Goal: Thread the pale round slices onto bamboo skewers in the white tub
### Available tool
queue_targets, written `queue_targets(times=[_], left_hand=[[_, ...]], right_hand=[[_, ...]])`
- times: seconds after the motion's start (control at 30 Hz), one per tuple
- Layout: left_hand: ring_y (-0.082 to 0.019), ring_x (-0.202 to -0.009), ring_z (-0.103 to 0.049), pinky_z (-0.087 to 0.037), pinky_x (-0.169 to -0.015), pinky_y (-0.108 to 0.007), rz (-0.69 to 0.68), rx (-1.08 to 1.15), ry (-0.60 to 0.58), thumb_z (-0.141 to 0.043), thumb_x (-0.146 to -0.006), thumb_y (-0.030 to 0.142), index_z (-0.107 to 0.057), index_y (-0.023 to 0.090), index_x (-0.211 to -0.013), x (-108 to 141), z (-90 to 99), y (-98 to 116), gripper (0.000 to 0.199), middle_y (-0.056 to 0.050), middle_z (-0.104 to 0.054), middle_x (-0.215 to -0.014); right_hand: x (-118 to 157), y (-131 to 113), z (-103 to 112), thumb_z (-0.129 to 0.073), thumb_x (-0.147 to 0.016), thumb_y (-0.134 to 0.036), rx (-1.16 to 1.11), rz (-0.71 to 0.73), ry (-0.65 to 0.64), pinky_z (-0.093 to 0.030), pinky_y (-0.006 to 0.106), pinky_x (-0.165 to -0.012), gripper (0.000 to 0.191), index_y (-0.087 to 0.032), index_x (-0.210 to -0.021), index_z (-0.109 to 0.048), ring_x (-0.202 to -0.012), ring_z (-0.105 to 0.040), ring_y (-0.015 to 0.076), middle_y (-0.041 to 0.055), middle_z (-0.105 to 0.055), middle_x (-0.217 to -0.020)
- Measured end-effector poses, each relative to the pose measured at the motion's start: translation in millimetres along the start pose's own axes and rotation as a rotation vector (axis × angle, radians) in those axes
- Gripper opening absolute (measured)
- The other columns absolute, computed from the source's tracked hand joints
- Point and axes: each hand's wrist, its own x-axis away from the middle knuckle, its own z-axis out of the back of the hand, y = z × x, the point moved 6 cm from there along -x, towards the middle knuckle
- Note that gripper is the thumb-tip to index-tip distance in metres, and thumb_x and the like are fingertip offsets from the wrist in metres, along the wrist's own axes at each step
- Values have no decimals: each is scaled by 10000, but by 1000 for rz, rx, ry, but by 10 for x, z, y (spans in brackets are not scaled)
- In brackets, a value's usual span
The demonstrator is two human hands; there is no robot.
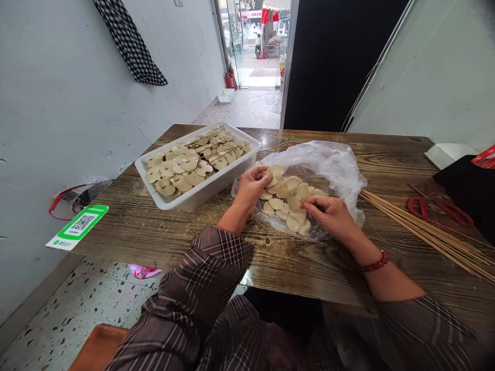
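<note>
Here, the left hand [252, 184] is nearly closed, thumb and fingers pinching beige oval slices [275, 172]; the right hand [328, 212], fingers curled, pinches another slice [297, 201]. Both work above the clear plastic bag [323, 154], beside the white plastic tub [204, 197].

The wooden table [294, 273] (dark-grained) carries 1 tub [216, 189], 1 bag [328, 159], sticks [417, 224], scissors [424, 207].

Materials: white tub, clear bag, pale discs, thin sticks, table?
White tub: probably plastic, satin; smooth, moulded-looking rim. 
Clear bag: thin plastic film, shiny; see-through and crinkled.
Pale discs: unclear, perhaps a soft foodstuff; thin, smooth, uneven edges.
Thin sticks: likely bamboo or wood, seemingly unpainted; straight, tan.
Table: wood or wood-look laminate, glossy; dark grain, reflections.
</note>
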Motion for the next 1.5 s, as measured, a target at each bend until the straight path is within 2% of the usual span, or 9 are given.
queue_targets(times=[0.33,0.47,0.6,0.7,0.9,1.1,1.27,1.37,1.5], left_hand=[[-68,-574,-549,-433,-566,-202,117,144,-112,-861,-577,275,-671,158,-953,31,-91,-80,437,36,-635,-679],[-98,-693,-612,-501,-644,-228,164,211,-154,-866,-603,377,-711,151,-894,48,-121,-80,400,-23,-696,-838],[-103,-719,-624,-520,-697,-233,184,208,-219,-889,-569,362,-710,144,-818,62,-146,-82,376,-33,-698,-826],[-99,-667,-610,-508,-659,-229,172,176,-203,-898,-529,327,-693,151,-808,66,-143,-90,388,-13,-688,-773],[-74,-555,-530,-426,-535,-198,70,51,-139,-839,-620,303,-697,152,-830,80,-161,-49,296,16,-659,-687],[-132,-745,-672,-546,-698,-232,208,317,-177,-794,-719,349,-703,140,-925,109,-199,-77,307,-54,-730,-860],[-192,-885,-714,-583,-806,-282,256,404,-219,-748,-782,245,-692,118,-922,142,-283,-81,197,-75,-742,-880],[-181,-854,-721,-594,-789,-274,244,419,-146,-735,-787,196,-687,127,-894,103,-223,-86,136,-58,-746,-848],[-170,-809,-721,-598,-756,-266,212,398,-75,-751,-771,204,-689,139,-889,41,-123,-78,147,-49,-753,-843]], right_hand=[[13,139,-83,-621,-848,-501,-284,-181,-34,-309,251,-413,323,-195,-773,-689,-436,-414,98,-11,-549,-564],[20,128,-91,-649,-824,-536,-426,-222,-34,-303,239,-397,350,-190,-787,-683,-432,-400,85,-18,-537,-577],[18,115,-86,-667,-805,-548,-449,-235,-27,-297,237,-396,366,-183,-772,-672,-426,-392,76,-19,-540,-579],[17,128,-101,-658,-804,-561,-459,-243,-44,-297,236,-390,377,-186,-770,-663,-420,-385,75,-24,-527,-563],[16,144,-117,-639,-808,-582,-463,-251,-54,-276,236,-370,397,-186,-785,-661,-410,-371,72,-26,-520,-560],[22,135,-135,-683,-797,-539,-551,-254,-49,-265,227,-387,358,-181,-771,-675,-412,-370,61,-36,-506,-557],[26,132,-145,-653,-829,-489,-471,-227,-67,-282,240,-408,300,-195,-782,-694,-415,-395,74,-32,-524,-563],[12,67,-83,-636,-845,-422,-288,-149,-42,-330,261,-445,239,-201,-814,-722,-445,-452,103,-19,-569,-557],[-2,-50,22,-610,-854,-330,-35,20,52,-423,292,-566,192,-203,-837,-752,-607,-588,155,25,-710,-698]])
